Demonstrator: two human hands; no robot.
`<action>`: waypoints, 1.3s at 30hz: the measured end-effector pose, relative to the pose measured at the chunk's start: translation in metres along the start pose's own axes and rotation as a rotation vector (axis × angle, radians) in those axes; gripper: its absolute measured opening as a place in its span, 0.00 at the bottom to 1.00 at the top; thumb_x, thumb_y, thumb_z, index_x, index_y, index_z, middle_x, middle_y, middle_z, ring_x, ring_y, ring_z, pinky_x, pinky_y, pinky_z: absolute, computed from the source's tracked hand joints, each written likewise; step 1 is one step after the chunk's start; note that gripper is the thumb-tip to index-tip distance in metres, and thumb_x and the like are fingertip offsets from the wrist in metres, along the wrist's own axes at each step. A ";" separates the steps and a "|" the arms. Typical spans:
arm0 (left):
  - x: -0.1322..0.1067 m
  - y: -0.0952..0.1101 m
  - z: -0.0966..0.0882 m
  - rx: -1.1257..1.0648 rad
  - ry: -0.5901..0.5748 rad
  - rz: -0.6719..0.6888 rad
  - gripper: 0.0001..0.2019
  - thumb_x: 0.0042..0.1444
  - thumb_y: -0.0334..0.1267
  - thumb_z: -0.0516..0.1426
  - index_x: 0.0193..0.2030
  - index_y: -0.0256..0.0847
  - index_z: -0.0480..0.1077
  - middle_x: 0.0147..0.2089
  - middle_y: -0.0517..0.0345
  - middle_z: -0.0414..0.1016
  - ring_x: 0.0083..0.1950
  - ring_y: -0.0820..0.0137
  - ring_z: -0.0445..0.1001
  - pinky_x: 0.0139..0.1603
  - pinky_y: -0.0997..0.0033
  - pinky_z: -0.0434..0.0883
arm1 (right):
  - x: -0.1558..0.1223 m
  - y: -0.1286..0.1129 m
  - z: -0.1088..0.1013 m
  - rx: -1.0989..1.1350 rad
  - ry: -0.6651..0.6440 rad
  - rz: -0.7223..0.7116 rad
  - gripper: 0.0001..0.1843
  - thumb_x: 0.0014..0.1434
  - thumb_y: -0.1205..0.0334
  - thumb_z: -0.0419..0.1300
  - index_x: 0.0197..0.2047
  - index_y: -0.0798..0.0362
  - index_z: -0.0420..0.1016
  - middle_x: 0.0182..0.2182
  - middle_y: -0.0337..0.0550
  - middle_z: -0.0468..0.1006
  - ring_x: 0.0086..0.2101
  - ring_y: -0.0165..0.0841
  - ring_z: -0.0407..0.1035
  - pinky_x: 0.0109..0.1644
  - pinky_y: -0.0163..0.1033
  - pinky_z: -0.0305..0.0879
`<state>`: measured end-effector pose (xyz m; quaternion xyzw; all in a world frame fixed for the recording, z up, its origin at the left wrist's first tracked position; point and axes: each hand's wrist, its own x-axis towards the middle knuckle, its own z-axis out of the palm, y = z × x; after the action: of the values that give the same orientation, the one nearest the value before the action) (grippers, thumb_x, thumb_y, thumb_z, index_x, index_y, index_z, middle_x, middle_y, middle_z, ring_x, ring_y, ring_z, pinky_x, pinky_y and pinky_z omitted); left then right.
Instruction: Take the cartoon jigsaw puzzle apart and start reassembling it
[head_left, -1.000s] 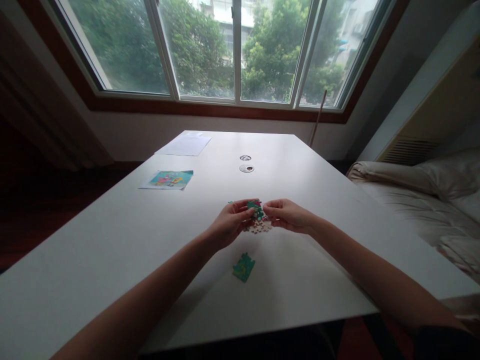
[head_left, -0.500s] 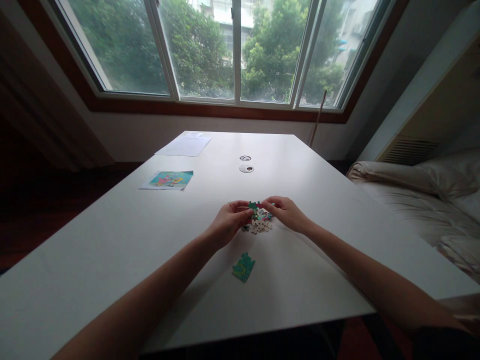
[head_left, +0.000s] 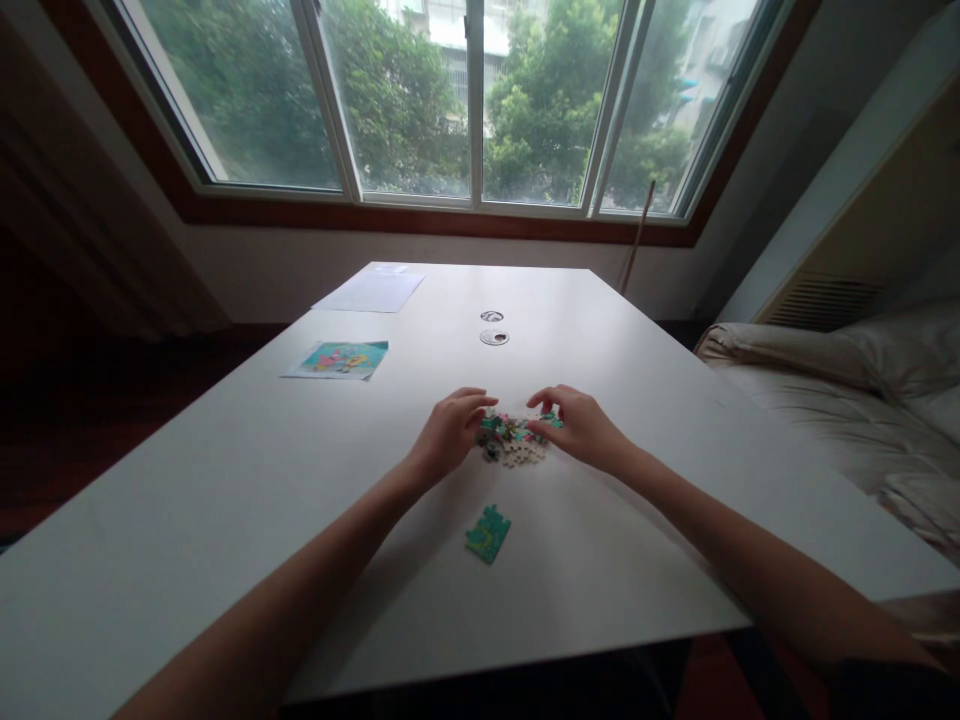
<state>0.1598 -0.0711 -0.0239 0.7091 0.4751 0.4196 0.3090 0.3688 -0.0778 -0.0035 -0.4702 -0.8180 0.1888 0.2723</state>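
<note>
A small pile of jigsaw puzzle pieces [head_left: 517, 432] lies on the white table, some with coloured faces up and several pale backs at its near side. At its left edge, my left hand [head_left: 452, 430] is open with the fingers apart, holding nothing I can see. Across from it, my right hand [head_left: 574, 428] hovers at the pile's right edge, thumb and fingers spread, partly covering pieces there. Closer to me rests a joined green puzzle section [head_left: 488, 534], apart from the pile and touched by neither hand.
A colourful cartoon picture sheet [head_left: 341, 360] lies to the left, with white paper [head_left: 371, 291] behind it. Two round flat items [head_left: 494, 338] sit beyond the pile. The white table [head_left: 637, 560] ends near my body; a couch [head_left: 810, 400] stands at right.
Both hands have opened and drawn apart. The green piece that was between them is no longer held and more of the pile shows. The joined section has stayed put.
</note>
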 end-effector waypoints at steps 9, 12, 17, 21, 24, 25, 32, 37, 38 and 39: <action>0.006 0.002 -0.024 0.364 0.029 0.132 0.08 0.51 0.32 0.52 0.34 0.38 0.73 0.35 0.51 0.74 0.38 0.63 0.69 0.45 0.62 0.63 | -0.030 -0.036 0.019 0.078 -0.574 -0.468 0.21 0.50 0.53 0.62 0.47 0.50 0.71 0.45 0.47 0.66 0.43 0.35 0.63 0.50 0.38 0.59; 0.006 0.002 -0.023 0.392 0.021 0.149 0.08 0.51 0.32 0.52 0.34 0.38 0.73 0.35 0.51 0.74 0.38 0.63 0.69 0.45 0.63 0.62 | -0.029 -0.034 0.015 0.044 -0.612 -0.410 0.19 0.48 0.54 0.63 0.43 0.54 0.71 0.43 0.47 0.66 0.43 0.35 0.62 0.48 0.38 0.59; 0.005 0.003 -0.018 0.343 -0.021 0.131 0.08 0.50 0.33 0.53 0.33 0.37 0.73 0.32 0.53 0.74 0.33 0.67 0.68 0.40 0.66 0.63 | -0.022 -0.024 0.004 0.003 -0.622 -0.338 0.16 0.45 0.58 0.65 0.36 0.55 0.69 0.37 0.44 0.67 0.39 0.34 0.62 0.43 0.37 0.60; 0.000 0.009 -0.013 0.194 -0.153 0.102 0.08 0.52 0.37 0.54 0.32 0.37 0.73 0.28 0.57 0.73 0.29 0.71 0.67 0.33 0.71 0.64 | -0.015 -0.013 0.002 0.066 -0.507 -0.235 0.11 0.49 0.63 0.61 0.36 0.54 0.67 0.30 0.38 0.70 0.29 0.28 0.63 0.32 0.32 0.58; -0.006 0.014 -0.007 0.022 -0.281 0.068 0.11 0.52 0.42 0.56 0.33 0.36 0.73 0.28 0.57 0.73 0.29 0.72 0.69 0.30 0.74 0.64 | -0.008 -0.006 0.005 0.156 -0.307 -0.127 0.10 0.49 0.61 0.61 0.35 0.54 0.67 0.28 0.38 0.72 0.29 0.29 0.65 0.32 0.33 0.58; -0.007 0.015 -0.004 -0.040 -0.312 0.050 0.12 0.51 0.43 0.57 0.33 0.35 0.73 0.28 0.57 0.74 0.29 0.72 0.69 0.29 0.74 0.64 | -0.007 -0.004 0.006 0.213 -0.260 -0.084 0.11 0.49 0.60 0.62 0.35 0.54 0.67 0.27 0.38 0.73 0.28 0.29 0.66 0.32 0.34 0.59; -0.009 0.015 0.007 -0.439 -0.325 -0.125 0.14 0.45 0.43 0.62 0.31 0.32 0.70 0.26 0.56 0.72 0.25 0.74 0.68 0.27 0.74 0.65 | 0.001 -0.001 0.011 0.742 -0.247 0.081 0.20 0.42 0.59 0.67 0.36 0.54 0.65 0.25 0.38 0.76 0.26 0.29 0.70 0.29 0.34 0.63; -0.009 0.011 0.008 -0.670 -0.252 -0.242 0.15 0.43 0.43 0.64 0.32 0.32 0.70 0.28 0.56 0.72 0.27 0.75 0.70 0.30 0.74 0.66 | 0.003 0.003 0.012 0.979 -0.219 0.248 0.16 0.43 0.60 0.67 0.33 0.57 0.69 0.23 0.37 0.75 0.24 0.25 0.69 0.29 0.30 0.63; -0.009 0.011 0.008 -0.712 -0.250 -0.263 0.15 0.43 0.42 0.65 0.32 0.32 0.70 0.28 0.56 0.72 0.28 0.74 0.70 0.30 0.74 0.67 | 0.003 0.004 0.013 1.048 -0.232 0.279 0.15 0.44 0.60 0.67 0.33 0.58 0.70 0.24 0.37 0.75 0.25 0.24 0.69 0.30 0.29 0.64; -0.010 0.012 0.009 -0.750 -0.252 -0.282 0.15 0.42 0.42 0.65 0.32 0.32 0.70 0.29 0.55 0.72 0.28 0.74 0.71 0.31 0.74 0.67 | 0.003 0.003 0.013 1.126 -0.256 0.307 0.14 0.45 0.60 0.66 0.33 0.58 0.71 0.25 0.38 0.75 0.25 0.23 0.69 0.31 0.29 0.65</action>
<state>0.1706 -0.0847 -0.0206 0.5211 0.3402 0.4273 0.6559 0.3618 -0.0740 -0.0145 -0.3398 -0.5410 0.6858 0.3487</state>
